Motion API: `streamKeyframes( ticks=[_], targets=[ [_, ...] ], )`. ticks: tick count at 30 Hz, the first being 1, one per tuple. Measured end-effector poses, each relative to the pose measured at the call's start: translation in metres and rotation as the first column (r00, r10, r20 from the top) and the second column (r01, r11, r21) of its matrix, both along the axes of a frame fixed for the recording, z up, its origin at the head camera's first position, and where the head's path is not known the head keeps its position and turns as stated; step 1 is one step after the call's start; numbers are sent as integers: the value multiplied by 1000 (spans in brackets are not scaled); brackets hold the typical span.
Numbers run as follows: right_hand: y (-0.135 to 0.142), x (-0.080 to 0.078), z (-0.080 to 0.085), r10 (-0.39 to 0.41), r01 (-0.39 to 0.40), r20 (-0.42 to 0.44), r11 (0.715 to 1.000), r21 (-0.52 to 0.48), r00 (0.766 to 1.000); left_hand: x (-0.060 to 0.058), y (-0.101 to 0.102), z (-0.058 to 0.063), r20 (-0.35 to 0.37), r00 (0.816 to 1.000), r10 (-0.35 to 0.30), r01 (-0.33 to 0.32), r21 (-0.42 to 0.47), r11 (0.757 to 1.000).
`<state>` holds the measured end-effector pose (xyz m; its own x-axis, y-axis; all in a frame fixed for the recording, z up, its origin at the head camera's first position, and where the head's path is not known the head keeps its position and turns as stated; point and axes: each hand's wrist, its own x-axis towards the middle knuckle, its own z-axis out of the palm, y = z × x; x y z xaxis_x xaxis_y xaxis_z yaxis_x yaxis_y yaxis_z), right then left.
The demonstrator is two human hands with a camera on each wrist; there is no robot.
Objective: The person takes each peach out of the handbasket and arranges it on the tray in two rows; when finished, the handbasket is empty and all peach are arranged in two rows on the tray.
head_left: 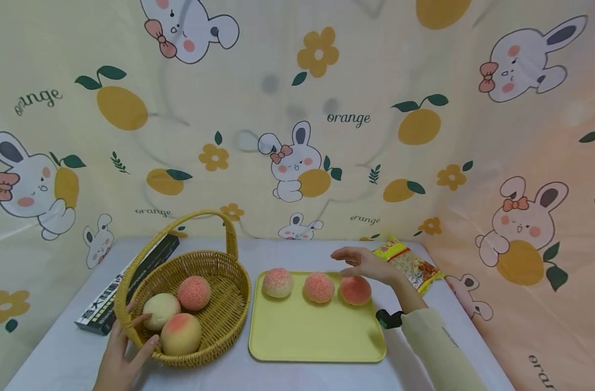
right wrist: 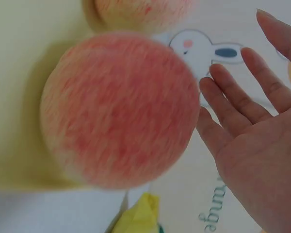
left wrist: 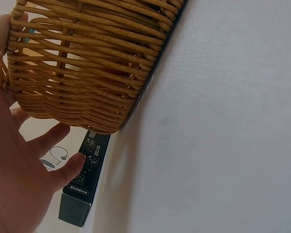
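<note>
My left hand (head_left: 123, 347) holds the near left side of a woven wicker basket (head_left: 238, 320), its thumb at the rim below the arched handle. In the left wrist view, two straight fingers (left wrist: 70, 170) stick out past the weave (left wrist: 87, 73). The basket holds a pale peach (head_left: 161, 311), a pink one (head_left: 194, 292) and a yellow-red one (head_left: 181, 334). On a yellow tray (head_left: 317, 336), three pinkish peaches line the far side. Over the rightmost peach (head_left: 356, 291) hovers my right hand (head_left: 370, 265), its fingers extended and nothing held. The right wrist view has those fingers beside that peach (right wrist: 121, 111).
Behind the basket's left side lies a long dark box (head_left: 101, 312), partly hidden. A yellow snack bag (head_left: 409, 264) lies at the back right, behind my right forearm. A patterned cloth (head_left: 258, 81) hangs around the white-covered table (head_left: 297, 374).
</note>
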<state>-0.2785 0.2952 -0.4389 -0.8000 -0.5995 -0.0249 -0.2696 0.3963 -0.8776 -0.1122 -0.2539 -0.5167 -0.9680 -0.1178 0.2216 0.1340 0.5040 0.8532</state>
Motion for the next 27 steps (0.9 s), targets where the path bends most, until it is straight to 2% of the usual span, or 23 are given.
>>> streamKeyframes(
  ticks=[4,9,14,21,27],
  targets=[
    [-16,-4,7,24,-24,-27,999,34,999,0,-1,1,20,1000,-4,4,-10,1000],
    [-38,-9,13,49,-49,1,998,38,999,-1,0,1,36,999,-11,11,-3,1000],
    [-64,-18,15,115,-115,-11,993,27,993,0,1,0,33,999,-12,12,1,1000],
    [-125,-23,31,216,-214,-34,976,39,976,0,0,0,-8,1000,-11,11,-8,1000],
    [-179,-20,39,311,-309,-36,950,48,950,-1,1,0,8,1000,-6,6,10,1000]
  ],
)
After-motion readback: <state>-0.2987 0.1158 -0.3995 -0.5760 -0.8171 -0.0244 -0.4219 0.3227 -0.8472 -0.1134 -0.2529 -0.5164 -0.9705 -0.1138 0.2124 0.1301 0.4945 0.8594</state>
